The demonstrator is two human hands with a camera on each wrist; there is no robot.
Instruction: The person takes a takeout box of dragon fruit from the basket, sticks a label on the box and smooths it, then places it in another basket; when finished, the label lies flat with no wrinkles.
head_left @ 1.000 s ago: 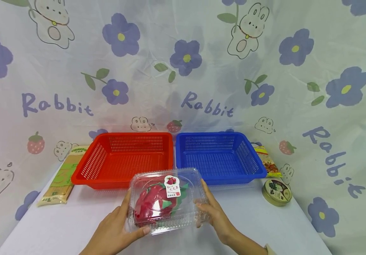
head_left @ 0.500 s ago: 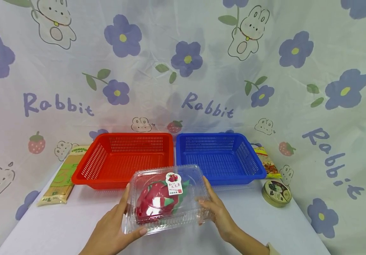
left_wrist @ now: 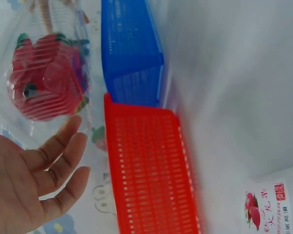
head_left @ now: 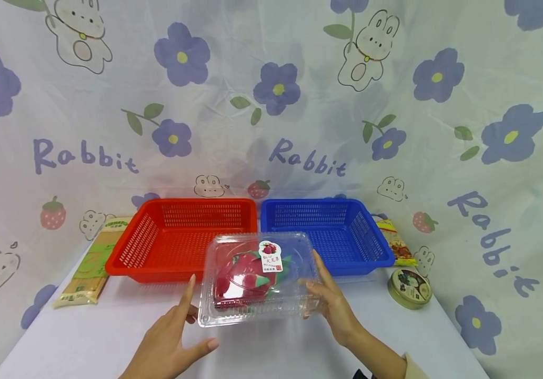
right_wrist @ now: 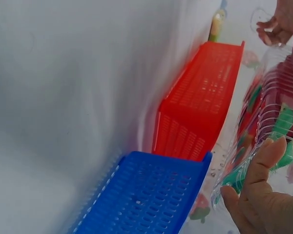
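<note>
Rabbit-print cloth covers your table and hangs behind it. At the left edge lies a flat green packet, then the red basket and blue basket side by side, then a round tin. Your left hand has let go and now lies spread, fingers straight. The clear box with 1 dragon fruit has risen toward the baskets, gripped only by your right hand.
</note>
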